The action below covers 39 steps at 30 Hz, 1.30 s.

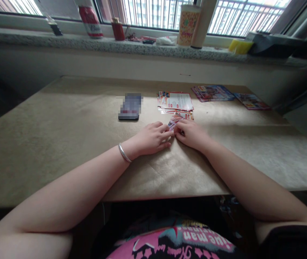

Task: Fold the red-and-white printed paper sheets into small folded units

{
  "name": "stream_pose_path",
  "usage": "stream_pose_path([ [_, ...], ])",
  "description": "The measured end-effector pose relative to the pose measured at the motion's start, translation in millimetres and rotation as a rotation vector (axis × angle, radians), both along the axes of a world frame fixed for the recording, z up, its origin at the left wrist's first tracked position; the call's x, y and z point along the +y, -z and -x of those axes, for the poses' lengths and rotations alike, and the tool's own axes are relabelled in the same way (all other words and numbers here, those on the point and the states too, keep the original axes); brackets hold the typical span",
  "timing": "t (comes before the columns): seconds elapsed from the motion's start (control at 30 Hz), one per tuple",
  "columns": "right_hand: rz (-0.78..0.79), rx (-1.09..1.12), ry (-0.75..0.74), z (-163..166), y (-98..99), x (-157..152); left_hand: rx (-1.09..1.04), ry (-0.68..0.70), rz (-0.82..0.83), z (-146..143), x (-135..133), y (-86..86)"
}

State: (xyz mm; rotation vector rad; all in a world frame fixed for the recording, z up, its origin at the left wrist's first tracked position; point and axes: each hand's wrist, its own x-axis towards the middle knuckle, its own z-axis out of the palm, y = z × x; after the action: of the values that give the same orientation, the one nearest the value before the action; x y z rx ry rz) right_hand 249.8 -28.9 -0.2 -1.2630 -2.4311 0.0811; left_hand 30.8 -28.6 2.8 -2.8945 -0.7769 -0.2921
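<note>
My left hand (153,138) and my right hand (191,133) rest side by side on the brown paper-covered table (61,136), fingertips meeting. Between them they pinch a small folded piece of colourful paper (174,121) that lies on the table. A silver bangle circles my left wrist. Just beyond the folded piece lies a stack of printed leaflets (176,101).
A dark phone (130,107) lies left of the leaflets. Two more colourful leaflets (212,92) lie at the far right of the table. The stone windowsill (61,40) behind holds a red can, a lighter, a paper cup and a yellow sponge.
</note>
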Motion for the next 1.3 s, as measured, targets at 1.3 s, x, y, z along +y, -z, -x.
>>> stream_pose_path([
  [1.3,0.059,0.090,0.274,16.5,3.2,-7.5,-0.107,0.142,0.237,33.0,4.9,-27.1],
])
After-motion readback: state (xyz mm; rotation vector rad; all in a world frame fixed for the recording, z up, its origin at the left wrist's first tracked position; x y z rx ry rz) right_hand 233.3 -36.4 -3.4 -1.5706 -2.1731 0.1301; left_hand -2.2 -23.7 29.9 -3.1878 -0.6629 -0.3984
